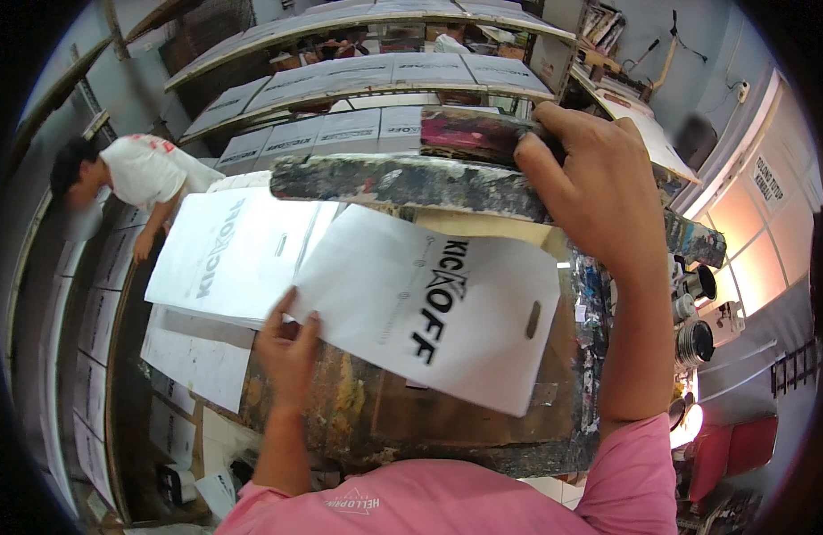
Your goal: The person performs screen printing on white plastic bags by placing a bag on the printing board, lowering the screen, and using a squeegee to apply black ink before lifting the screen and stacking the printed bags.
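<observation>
My left hand (289,343) pinches the left edge of a white plastic bag (367,285) with bold black print and a punched handle slot. The bag lies askew over a paint-stained printing board (340,401), its right end bent a little. Higher up, my right hand (594,183) is closed around the near bar of a screen-printing frame (402,183), which is crusted with dark paint and tilted up above the board. Behind that bar shows a squeegee-like wooden piece (478,134) smeared with magenta; whether my right fingers touch it too is unclear.
Left of the board sits a stack of printed white bags (224,254). Racks (358,76) behind hold rows of similar bags. A person in a white shirt (153,169) bends beside shelves at the left. Paint cans (694,341) stand at the right, near a red chair (728,450).
</observation>
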Motion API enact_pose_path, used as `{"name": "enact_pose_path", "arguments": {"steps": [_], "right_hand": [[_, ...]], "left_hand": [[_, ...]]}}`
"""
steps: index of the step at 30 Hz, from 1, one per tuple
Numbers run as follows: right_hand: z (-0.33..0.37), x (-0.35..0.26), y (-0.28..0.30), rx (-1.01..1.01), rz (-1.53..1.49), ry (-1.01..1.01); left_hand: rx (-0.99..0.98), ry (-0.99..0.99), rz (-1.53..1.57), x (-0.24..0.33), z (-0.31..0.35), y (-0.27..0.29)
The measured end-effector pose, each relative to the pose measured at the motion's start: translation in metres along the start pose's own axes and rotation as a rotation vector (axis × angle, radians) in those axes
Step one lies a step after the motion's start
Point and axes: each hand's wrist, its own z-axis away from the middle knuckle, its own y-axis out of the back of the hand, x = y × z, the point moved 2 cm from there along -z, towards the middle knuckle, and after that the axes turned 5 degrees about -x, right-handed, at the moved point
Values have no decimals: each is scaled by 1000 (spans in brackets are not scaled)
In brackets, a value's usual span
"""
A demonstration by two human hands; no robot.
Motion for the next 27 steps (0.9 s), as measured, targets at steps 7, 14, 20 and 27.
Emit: {"name": "enact_pose_path", "arguments": {"steps": [7,14,20,27], "right_hand": [[1,-6,1,0,33,-78],[7,-17,3,-38,7,-130],[13,-20,-4,-25,8,-92],[17,-19,-4,-15,32,-82]], "left_hand": [[-48,-123,-114,-7,-87,155],[23,-9,-264,-54,-169,298],[274,-47,-785,-126,-213,406],[382,-556,-712,-70,-174,228]]}}
